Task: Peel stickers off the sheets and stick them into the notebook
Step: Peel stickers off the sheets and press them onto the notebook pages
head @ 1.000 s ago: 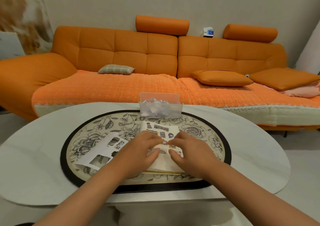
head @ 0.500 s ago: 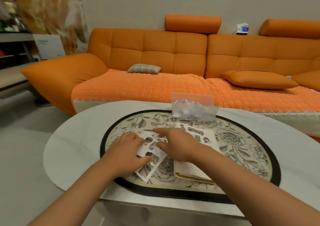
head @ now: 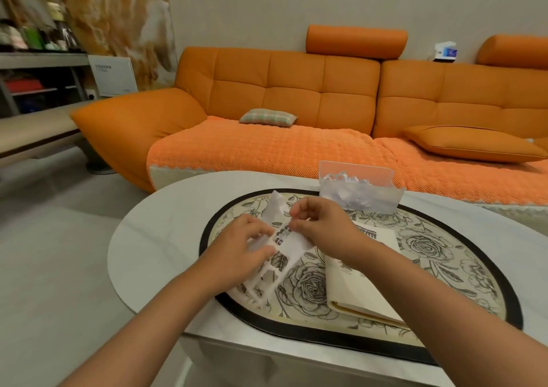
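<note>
Sticker sheet (head: 293,242) blurred, partly behind left hand (head: 238,247); notebook (head: 363,287) partly under right hand (head: 323,227).

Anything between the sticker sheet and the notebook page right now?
Nothing visible. The left hand holds the white sticker sheet, the right hand pinches it; the open cream notebook lies just right of it, with only the right wrist over its page. The clear plastic box sits behind, off the path.

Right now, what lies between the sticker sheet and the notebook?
Head view: only bare floral mat separates the sticker sheet from the notebook.
</note>
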Motion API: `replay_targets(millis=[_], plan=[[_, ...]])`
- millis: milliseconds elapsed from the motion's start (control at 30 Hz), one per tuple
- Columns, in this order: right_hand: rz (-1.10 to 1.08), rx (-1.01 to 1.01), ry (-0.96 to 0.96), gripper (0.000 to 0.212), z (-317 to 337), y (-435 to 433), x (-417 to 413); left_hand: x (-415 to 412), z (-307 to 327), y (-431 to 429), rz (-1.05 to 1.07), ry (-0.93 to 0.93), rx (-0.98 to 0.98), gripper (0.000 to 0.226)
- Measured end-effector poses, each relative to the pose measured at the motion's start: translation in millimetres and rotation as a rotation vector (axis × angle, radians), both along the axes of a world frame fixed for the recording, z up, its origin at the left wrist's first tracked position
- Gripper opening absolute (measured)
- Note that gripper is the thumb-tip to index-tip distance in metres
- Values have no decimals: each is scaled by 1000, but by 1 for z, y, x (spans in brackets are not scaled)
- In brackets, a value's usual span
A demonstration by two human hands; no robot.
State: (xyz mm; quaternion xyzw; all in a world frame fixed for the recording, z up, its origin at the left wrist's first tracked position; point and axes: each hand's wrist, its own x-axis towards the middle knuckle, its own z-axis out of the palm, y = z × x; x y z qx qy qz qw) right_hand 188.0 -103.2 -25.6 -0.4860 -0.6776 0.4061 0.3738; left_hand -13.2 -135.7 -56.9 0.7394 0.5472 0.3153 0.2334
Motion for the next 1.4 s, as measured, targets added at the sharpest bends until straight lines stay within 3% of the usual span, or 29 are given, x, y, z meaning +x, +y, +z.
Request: replay_targets(millis=[67,133,300,567,933,1100,1300,1400], plan=[[-13,67,-27,14,4,-2,2,2,3,0,30,-75,-4,11],[-56,209,-170,14,5,-5,4,3,6,0,72,-172,-43,3],[-12,577,-438,8,6,-20,0,4,11,-1,117,-467,-209,8],[-112,618,-426,13,-2,-22,-7,16,24,-7,40,-925,-453,21],[-187,666,-390,11,-3,-22,-8,22,28,-9,55,-1004,-459,16],[-224,661,-395,10,0,-24,-7,24,31,-10,67,-954,-404,16],[-87,463,-158,4,8,-19,-3,22,34,-10,23,-1025,-474,18],[-75,476,-221,4,11,-20,0,21,34,-9,-17,-1037,-504,22]])
